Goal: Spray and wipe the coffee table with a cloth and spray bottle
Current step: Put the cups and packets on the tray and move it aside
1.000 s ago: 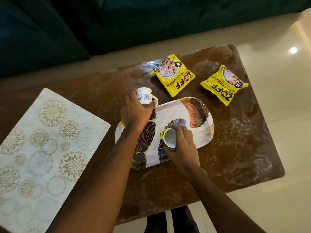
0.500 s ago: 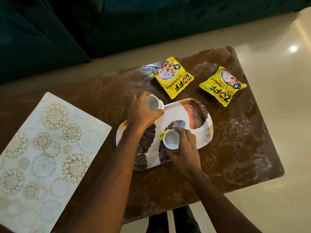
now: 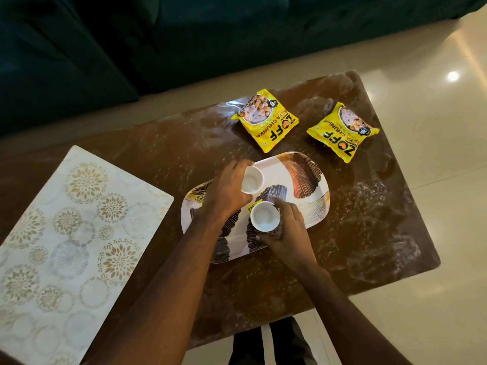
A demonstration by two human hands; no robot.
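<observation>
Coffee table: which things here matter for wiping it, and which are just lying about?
Part of the job: coffee table; left hand and right hand, each holding a white cup.

Just lying there: tray, two yellow snack packets, patterned mat. No cloth or spray bottle visible.

Looking down on the coffee table (image 3: 369, 219): standing on pale, glossy floor tiles (image 3: 434, 180), just in front of a dark green sofa (image 3: 184, 48) and lying roughly parallel to it. Showing a rectangular top with rounded corners, dark brown and polished, patterned like marble. Carrying whitish streaks and speckled smears across the bare surface, thickest toward the right end and along the far edge. Reflecting a warm glow near the front edge. Stretching leftward out of view.
</observation>
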